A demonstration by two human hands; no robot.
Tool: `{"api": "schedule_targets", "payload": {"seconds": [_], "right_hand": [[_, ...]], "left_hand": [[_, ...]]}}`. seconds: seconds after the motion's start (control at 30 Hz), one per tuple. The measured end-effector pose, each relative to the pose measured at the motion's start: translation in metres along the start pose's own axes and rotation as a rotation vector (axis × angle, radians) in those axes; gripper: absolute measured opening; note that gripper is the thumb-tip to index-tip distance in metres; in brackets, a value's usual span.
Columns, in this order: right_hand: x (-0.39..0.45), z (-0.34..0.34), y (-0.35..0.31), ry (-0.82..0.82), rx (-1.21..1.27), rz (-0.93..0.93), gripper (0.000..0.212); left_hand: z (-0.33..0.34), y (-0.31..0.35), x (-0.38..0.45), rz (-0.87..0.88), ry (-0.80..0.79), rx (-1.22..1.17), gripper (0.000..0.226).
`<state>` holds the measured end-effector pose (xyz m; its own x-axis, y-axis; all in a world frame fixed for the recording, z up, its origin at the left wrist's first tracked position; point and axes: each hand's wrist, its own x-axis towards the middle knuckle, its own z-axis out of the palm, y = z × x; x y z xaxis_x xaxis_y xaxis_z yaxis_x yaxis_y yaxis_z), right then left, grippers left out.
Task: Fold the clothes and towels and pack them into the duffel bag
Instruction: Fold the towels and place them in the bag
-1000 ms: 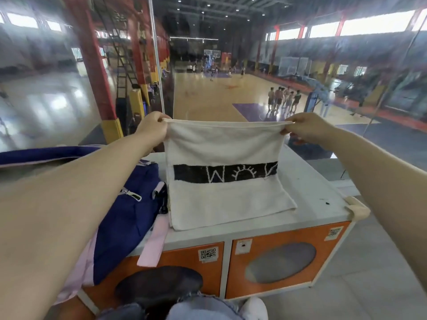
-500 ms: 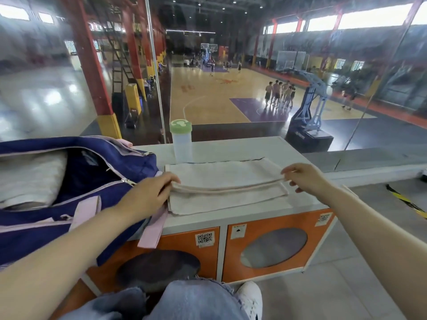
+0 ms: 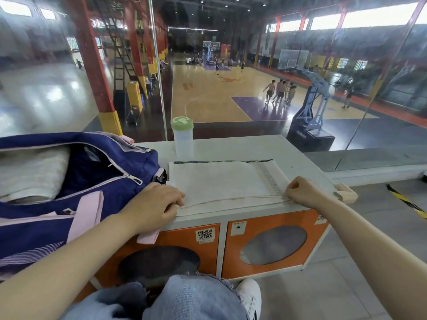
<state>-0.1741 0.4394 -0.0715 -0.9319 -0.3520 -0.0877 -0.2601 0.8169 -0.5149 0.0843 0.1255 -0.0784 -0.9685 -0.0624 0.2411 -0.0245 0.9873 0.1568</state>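
Note:
A white towel (image 3: 221, 181) lies folded flat on the white cabinet top (image 3: 298, 153), its dark band just showing along the far edge. My left hand (image 3: 157, 203) pinches the towel's near left corner, and my right hand (image 3: 300, 194) pinches the near right corner at the cabinet's front edge. To the left sits the navy duffel bag (image 3: 97, 179) with pink straps, unzipped, with a folded white towel (image 3: 32, 174) inside it.
A clear bottle with a green lid (image 3: 182, 137) stands behind the towel near the glass wall. The cabinet has orange doors (image 3: 272, 241) below. My knee in jeans and a white shoe (image 3: 248, 294) are in front of it.
The towel, held up spread a second ago, has been folded over and laid flat. Both hands have drawn its doubled edge toward me to the cabinet's front edge.

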Motion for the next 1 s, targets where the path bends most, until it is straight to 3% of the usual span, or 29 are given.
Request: {"api": "schedule_targets", "payload": {"seconds": [0.1,0.2,0.3,0.6,0.73,0.8,0.9,1.0], "right_hand": [[0.005,-0.003,-0.008,0.021,0.138,0.077,0.023],[0.007,-0.002,-0.015,0.002,0.06,0.116,0.039],[0.003,0.003,-0.019,-0.01,-0.085,0.123,0.045],[-0.004,0.001,-0.017,-0.024,-0.022,0.118,0.029],[-0.007,-0.008,-0.022,0.076,0.168,0.108,0.031],[-0.007,-0.018,-0.029,0.151,0.349,0.1,0.026],[-0.007,-0.038,-0.046,0.262,0.472,0.083,0.022],[-0.014,-0.052,-0.071,0.351,0.44,-0.007,0.021]], "left_hand": [[-0.01,0.019,0.023,0.021,0.013,0.169,0.032],[-0.007,0.051,0.051,0.028,-0.019,0.004,0.026],[0.017,0.081,0.076,-0.011,-0.111,-0.067,0.042],[0.063,0.104,0.08,-0.063,-0.255,0.073,0.061],[0.034,0.101,0.077,-0.06,-0.269,-0.247,0.056],[0.011,0.091,0.076,-0.096,-0.209,-0.273,0.052],[-0.011,0.069,0.063,-0.242,-0.165,-0.284,0.051],[-0.014,0.053,0.047,-0.426,-0.124,-0.517,0.054]]}}
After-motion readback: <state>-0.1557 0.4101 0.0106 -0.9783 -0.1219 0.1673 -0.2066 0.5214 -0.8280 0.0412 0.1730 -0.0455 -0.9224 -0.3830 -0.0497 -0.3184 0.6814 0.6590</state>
